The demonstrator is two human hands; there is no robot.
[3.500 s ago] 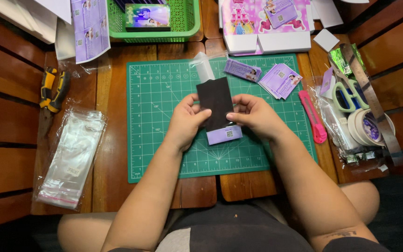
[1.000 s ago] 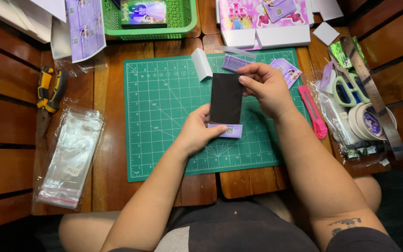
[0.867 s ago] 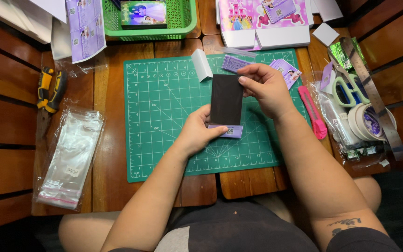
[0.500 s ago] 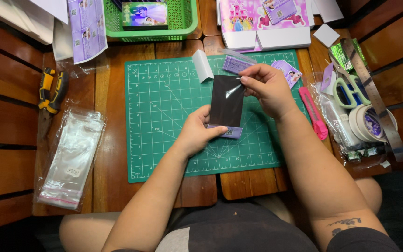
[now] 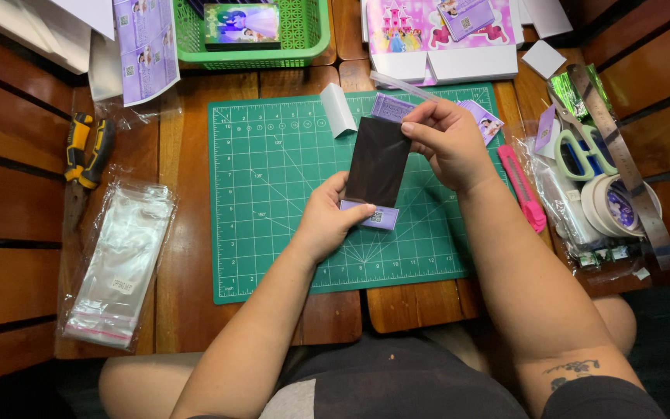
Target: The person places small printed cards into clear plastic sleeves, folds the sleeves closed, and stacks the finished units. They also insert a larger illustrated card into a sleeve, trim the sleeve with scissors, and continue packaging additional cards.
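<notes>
Head view: black packet, purple label end, both hands.

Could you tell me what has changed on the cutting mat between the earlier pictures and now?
The right hand has moved from the packet's side to its top end and has pulled a thin clear strip up and away from it. The left hand has shifted to the bottom end and still grips the dark packet there. The green cutting mat, pink knife and stack of clear bags have stayed put.
</notes>
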